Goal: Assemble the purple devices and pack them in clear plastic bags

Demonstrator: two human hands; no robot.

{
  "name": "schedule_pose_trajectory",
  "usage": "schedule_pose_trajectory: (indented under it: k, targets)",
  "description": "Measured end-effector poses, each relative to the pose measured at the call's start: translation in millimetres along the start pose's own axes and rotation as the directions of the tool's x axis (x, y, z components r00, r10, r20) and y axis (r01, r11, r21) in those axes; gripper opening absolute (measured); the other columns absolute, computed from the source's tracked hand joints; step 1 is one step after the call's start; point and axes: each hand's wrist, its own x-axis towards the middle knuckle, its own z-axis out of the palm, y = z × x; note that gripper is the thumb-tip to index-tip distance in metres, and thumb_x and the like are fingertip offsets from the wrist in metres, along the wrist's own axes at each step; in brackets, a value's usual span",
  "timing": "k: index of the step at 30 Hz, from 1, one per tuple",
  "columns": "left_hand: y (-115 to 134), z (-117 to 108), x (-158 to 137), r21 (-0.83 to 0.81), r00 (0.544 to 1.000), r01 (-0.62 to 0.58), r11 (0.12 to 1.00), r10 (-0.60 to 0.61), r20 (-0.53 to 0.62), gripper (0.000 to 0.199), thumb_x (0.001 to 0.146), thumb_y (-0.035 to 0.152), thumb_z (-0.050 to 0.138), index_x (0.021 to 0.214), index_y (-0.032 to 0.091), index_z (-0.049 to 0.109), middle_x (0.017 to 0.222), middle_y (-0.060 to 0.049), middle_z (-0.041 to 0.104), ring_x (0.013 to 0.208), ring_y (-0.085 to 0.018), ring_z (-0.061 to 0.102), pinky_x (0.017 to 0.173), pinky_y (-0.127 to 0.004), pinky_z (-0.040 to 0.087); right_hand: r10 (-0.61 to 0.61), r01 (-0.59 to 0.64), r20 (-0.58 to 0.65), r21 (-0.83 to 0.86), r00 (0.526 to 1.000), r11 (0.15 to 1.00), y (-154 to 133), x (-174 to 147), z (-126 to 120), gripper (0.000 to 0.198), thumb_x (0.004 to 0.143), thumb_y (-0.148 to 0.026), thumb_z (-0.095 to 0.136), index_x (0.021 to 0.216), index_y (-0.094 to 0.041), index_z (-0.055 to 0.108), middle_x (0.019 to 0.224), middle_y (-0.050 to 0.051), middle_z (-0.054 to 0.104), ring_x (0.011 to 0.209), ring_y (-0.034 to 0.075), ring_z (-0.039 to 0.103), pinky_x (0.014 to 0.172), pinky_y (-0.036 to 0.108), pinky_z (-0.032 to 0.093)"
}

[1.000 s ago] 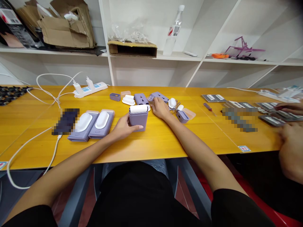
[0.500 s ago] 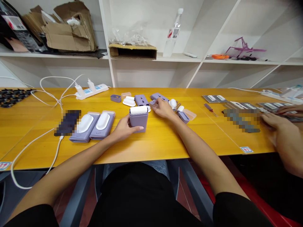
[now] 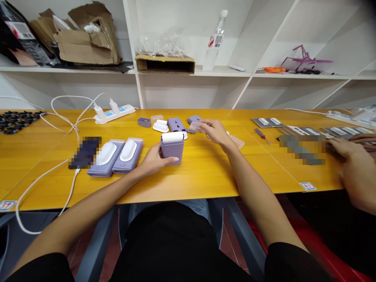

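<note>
My left hand (image 3: 154, 159) grips an upright purple case (image 3: 172, 152) with a ribbed white roller (image 3: 172, 136) across its top. Pinched in the fingers of my right hand (image 3: 217, 132) is a translucent plastic cap (image 3: 196, 126), held above the table behind the case. Around them lie an open purple housing (image 3: 175, 124), a white oval part (image 3: 160, 126), a small purple frame (image 3: 144, 122) and a clear cover (image 3: 156, 117). Another clear cover (image 3: 236, 141) shows partly beyond my right wrist. Small parts near that hand are mostly hidden behind it.
Two purple units with white ovals (image 3: 128, 150) lie at left beside a blurred phone (image 3: 85, 152) on a white cable. A power strip (image 3: 114, 114) stands at the back. On the right are a screwdriver (image 3: 261, 135), grey panels (image 3: 267, 122) and a co-worker's hands (image 3: 352, 164).
My right hand has moved right and lifted from among the small parts, with the translucent cap now between its fingers. My left hand and the purple case have stayed in place.
</note>
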Motion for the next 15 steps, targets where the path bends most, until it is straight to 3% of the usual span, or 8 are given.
schedule_pose_trajectory:
  k: [3,6,9,12,15]
  targets:
    - [-2,0,0,0.015,1.0,-0.014,1.0,0.014,0.014,0.081,0.077,0.043,0.102,0.146,0.016,0.069,0.154,-0.022,0.078,0.138,-0.04,0.08,0.121,-0.059,0.065,-0.07,0.094,-0.086,0.324,0.994,0.941,-5,-2,7,0.042,0.09,-0.052,0.071,0.116,-0.023,0.087,0.073,0.0,0.068,0.065,0.021,0.059,0.061,0.034,0.049]
    - [-4,0,0,0.038,1.0,-0.027,0.999,0.026,0.016,0.08,0.079,0.045,0.102,0.146,0.016,0.069,0.155,-0.022,0.078,0.138,-0.04,0.08,0.122,-0.059,0.065,-0.186,0.243,-0.161,0.511,0.969,0.824,-17,-9,17,0.04,0.09,-0.059,0.084,0.116,-0.028,0.085,0.067,-0.004,0.06,0.055,0.017,0.048,0.053,0.031,0.042]
    - [-5,0,0,0.04,0.999,-0.034,0.999,0.033,0.021,0.081,0.08,0.046,0.101,0.148,0.016,0.068,0.156,-0.021,0.078,0.14,-0.039,0.079,0.123,-0.057,0.064,-0.289,0.365,-0.223,0.554,0.931,0.748,-36,-24,28,0.043,0.093,-0.064,0.089,0.119,-0.029,0.085,0.082,0.001,0.073,0.059,0.016,0.056,0.053,0.032,0.047]
    - [-3,0,-2,0.036,0.998,-0.048,0.998,0.046,0.037,0.084,0.081,0.048,0.1,0.151,0.015,0.066,0.156,-0.021,0.077,0.141,-0.039,0.078,0.123,-0.056,0.063,-0.374,0.45,-0.25,0.528,0.893,0.721,-54,-40,35,0.045,0.095,-0.066,0.089,0.12,-0.029,0.085,0.107,0.007,0.081,0.084,0.022,0.074,0.064,0.035,0.062]
    - [0,0,-3,0.032,0.997,-0.055,0.998,0.054,0.05,0.088,0.081,0.05,0.099,0.153,0.013,0.064,0.156,-0.022,0.077,0.141,-0.04,0.077,0.122,-0.055,0.063,-0.498,0.554,-0.246,0.426,0.832,0.715,-61,-49,38,0.038,0.099,-0.061,0.087,0.123,-0.031,0.088,0.114,0.009,0.082,0.098,0.026,0.075,0.066,0.035,0.062]
